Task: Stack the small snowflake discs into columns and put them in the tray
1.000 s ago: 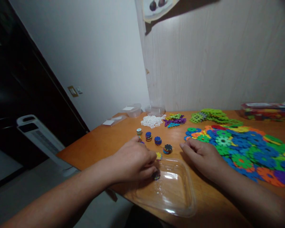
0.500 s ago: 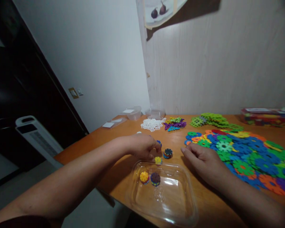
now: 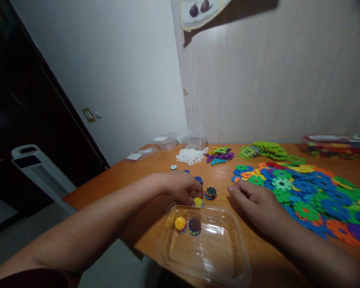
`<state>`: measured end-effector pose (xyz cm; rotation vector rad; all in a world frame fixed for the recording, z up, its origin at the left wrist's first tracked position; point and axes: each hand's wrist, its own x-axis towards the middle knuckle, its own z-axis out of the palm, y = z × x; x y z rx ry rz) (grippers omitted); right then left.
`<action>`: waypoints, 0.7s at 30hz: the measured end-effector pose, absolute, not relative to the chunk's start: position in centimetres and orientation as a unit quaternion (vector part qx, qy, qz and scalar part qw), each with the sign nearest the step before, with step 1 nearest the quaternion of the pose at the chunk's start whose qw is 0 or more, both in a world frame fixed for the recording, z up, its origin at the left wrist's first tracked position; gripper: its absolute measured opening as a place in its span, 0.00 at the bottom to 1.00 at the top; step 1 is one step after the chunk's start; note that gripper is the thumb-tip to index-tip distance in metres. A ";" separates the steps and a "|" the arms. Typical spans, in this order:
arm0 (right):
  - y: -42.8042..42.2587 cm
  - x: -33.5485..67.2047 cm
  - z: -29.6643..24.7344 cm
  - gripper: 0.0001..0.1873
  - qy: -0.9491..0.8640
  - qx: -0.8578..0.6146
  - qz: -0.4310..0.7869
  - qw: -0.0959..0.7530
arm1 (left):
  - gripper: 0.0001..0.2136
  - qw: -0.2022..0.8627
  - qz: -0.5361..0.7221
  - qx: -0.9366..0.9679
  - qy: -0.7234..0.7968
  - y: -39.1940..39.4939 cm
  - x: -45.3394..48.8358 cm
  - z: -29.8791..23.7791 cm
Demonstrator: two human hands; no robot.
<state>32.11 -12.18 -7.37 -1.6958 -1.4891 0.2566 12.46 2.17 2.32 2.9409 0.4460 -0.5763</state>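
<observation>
My left hand (image 3: 181, 187) reaches over the table and pinches a small yellow disc stack (image 3: 198, 202) at the far rim of a clear plastic tray (image 3: 225, 256). Inside the tray stand a yellow stack (image 3: 180, 223) and a dark purple stack (image 3: 195, 226). A dark multicoloured stack (image 3: 211, 193) and a blue stack (image 3: 199, 179) stand just beyond my left hand. My right hand (image 3: 256, 201) rests on the table right of the tray, fingers loosely curled, holding nothing.
A wide spread of coloured flat gear pieces (image 3: 306, 192) covers the table's right side. Green pieces (image 3: 267, 149), purple pieces (image 3: 220, 155) and white squares (image 3: 190, 155) lie further back. Clear containers (image 3: 168, 141) stand by the wall; a toy box (image 3: 336, 146) sits far right.
My left hand left two stacks in the tray, moved away from me and closed on the yellow stack at the tray's rim. My right hand has barely moved.
</observation>
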 end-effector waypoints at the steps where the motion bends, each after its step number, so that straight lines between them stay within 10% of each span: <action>1: -12.2 32.1 -7.4 0.22 -0.594 -0.677 0.103 0.422 | 0.20 0.058 -0.187 0.970 0.148 2.1 12.4 2.3; 21: -12.6 32.0 -6.9 0.21 -0.607 -0.673 0.109 0.408 | 0.11 0.042 -0.024 0.988 0.150 -1.6 7.5 5.6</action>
